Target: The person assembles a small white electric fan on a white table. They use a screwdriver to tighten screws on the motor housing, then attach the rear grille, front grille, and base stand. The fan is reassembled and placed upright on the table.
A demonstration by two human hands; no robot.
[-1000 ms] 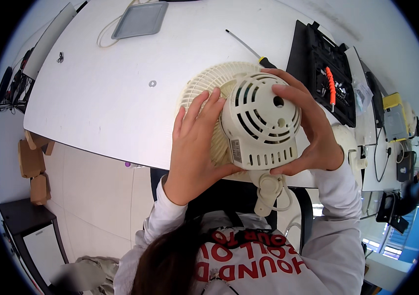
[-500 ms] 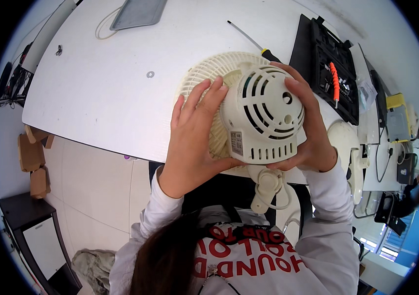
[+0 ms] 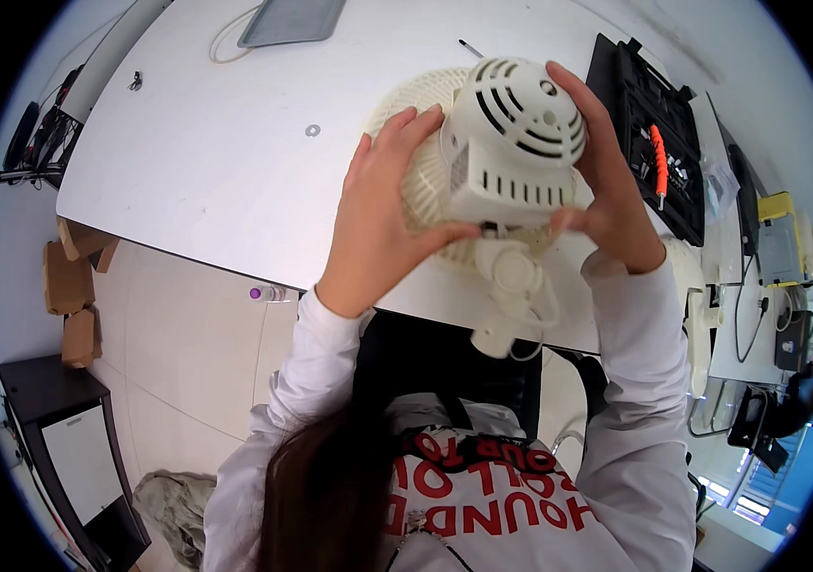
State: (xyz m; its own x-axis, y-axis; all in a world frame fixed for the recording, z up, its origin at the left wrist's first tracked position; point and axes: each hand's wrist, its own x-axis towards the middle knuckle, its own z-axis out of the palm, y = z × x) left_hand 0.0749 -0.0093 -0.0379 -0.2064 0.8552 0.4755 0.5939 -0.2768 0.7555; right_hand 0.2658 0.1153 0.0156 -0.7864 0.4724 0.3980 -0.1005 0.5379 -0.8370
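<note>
A cream-white electric fan head rests over the table's front part, its slotted motor housing facing up and its round grille underneath. My left hand grips its left side, fingers along the grille and thumb under the housing's near edge. Around the right side of the housing curls my right hand, its thumb near the lower edge and slightly blurred. A pale neck joint with a looped cord hangs from the near end. Part of a screwdriver shows behind the fan; its handle is hidden.
A grey tray lies at the far edge of the white table, with a washer nearer. On the right is an open black tool case with an orange flexible shaft. A purple-capped bottle is below the front edge.
Both hands have shifted the fan head away from me, tilting its housing. The neck joint has swung along with it, and the fan now hides the screwdriver's handle.
</note>
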